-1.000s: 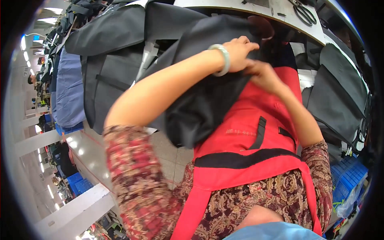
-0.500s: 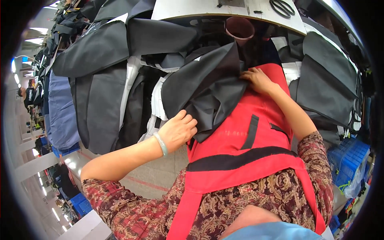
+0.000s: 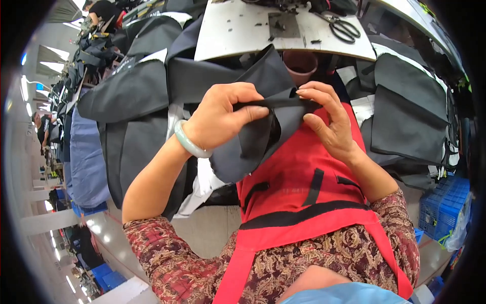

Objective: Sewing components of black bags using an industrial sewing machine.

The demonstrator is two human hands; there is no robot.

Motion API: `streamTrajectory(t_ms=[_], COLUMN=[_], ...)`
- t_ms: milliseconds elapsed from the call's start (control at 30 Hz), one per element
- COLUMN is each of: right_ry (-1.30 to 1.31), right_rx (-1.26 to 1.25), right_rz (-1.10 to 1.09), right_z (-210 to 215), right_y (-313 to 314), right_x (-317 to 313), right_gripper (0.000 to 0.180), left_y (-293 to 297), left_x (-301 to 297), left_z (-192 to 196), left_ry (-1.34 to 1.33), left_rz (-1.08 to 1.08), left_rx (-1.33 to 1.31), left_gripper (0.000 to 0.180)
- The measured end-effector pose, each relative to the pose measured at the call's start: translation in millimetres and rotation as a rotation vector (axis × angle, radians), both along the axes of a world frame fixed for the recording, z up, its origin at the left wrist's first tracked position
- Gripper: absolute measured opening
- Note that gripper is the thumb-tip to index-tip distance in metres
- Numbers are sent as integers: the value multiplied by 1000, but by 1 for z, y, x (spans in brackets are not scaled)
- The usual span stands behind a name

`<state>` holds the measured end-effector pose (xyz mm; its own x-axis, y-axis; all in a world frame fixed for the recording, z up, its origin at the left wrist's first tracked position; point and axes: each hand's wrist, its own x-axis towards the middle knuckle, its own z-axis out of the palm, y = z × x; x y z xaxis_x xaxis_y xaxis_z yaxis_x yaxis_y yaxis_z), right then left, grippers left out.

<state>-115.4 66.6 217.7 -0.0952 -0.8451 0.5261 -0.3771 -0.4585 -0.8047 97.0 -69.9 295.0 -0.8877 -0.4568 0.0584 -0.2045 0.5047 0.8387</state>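
A black fabric piece (image 3: 235, 164) is lifted in front of me, its upper edge folded over between my two hands. My left hand (image 3: 223, 114), with a pale green bangle at its wrist, pinches the edge between thumb and fingers. My right hand (image 3: 331, 119) is bent round the other end of that edge, its fingertips on top and its thumb below. The piece hangs in folds above my red apron (image 3: 288, 177), which covers my lap.
Ahead is a white tabletop (image 3: 223, 35) with black scissors (image 3: 345, 29) and dark scraps. A pinkish bucket (image 3: 300, 66) stands under its edge. Stacked black panels hang at left (image 3: 134, 147) and right (image 3: 410, 119). A blue crate (image 3: 440, 207) is at far right; another person (image 3: 43, 129) is far left.
Both hands have come closer together at the fabric's upper edge. My left hand has moved up from the lower side, and the edge is now raised and folded. The view has tilted toward the table.
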Motion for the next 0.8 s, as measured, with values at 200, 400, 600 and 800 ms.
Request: streamTrajectory(t_ms=[200,400,600,800], right_ry=[-373,105,-380,-539], right_rx=[522,126,339,466], right_rz=[350,197,409,332], right_z=[11,23,16,16], right_y=[-16,-60,-89,-127], right_x=[-19,-61,-69,-84], right_gripper=[30,17,19,17], left_y=[-23,-46,-78,-126], left_x=[-25,-62,-79,-100], left_z=[-10,-10,-15,-31], left_ry=[-35,-39,35,106], left_rz=[35,42,44,35], left_rx=[339,499,453,736], left_gripper=[11,18,18,20])
